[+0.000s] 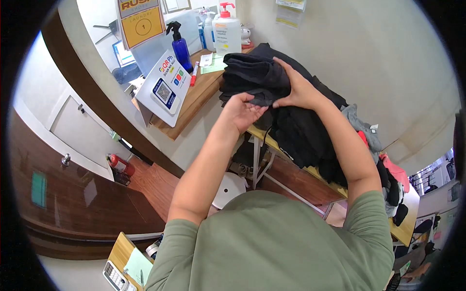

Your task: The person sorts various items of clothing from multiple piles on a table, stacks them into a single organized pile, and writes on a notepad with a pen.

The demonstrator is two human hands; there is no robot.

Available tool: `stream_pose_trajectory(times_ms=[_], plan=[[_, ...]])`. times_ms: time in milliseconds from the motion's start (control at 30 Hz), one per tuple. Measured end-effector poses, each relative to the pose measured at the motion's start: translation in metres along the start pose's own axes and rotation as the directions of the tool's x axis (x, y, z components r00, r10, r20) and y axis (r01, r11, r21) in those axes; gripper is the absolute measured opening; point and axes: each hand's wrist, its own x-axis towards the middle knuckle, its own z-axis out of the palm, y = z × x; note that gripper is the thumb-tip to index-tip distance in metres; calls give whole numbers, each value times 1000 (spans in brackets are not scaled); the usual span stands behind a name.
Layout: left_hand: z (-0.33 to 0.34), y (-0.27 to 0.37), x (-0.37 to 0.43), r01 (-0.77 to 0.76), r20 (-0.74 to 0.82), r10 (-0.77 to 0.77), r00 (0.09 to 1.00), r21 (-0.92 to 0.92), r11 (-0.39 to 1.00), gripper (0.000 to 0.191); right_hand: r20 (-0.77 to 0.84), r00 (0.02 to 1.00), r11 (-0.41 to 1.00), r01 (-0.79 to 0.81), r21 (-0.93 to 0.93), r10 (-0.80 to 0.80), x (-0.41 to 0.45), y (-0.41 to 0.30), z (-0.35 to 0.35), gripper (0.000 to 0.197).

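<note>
A black folded garment (251, 72) lies in a thick, layered bundle at the far left end of the clothes. My right hand (300, 85) clasps its right side, with the thumb near the lower edge and the fingers over the top. At the near edge, my left hand (244, 112) is turned palm up, its curled fingertips against the cloth. More dark clothing (302, 134) spreads beneath and to the right, draping over the front of a yellow-topped table (260, 132). A dark cord hangs down beside it.
A wooden counter ledge (204, 89) at left bears a QR-code stand (165, 91), a blue spray bottle (181, 51), a red marker (194, 74) and a pump bottle (227, 34). Grey clothing (358, 122) and pink clothing (397, 171) lie rightward. A white stool (229, 189) stands below.
</note>
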Motion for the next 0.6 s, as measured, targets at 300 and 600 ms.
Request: stream_pose_trajectory(times_ms=[300, 600], plan=[[-23, -3, -5, -80, -50, 116, 992, 464, 882, 32, -65, 997, 986, -54, -159, 44, -8, -11, 17, 124], [-58, -30, 22, -162, -174, 239, 955, 370, 915, 41, -41, 996, 989, -89, -115, 85, -8, -18, 19, 127]])
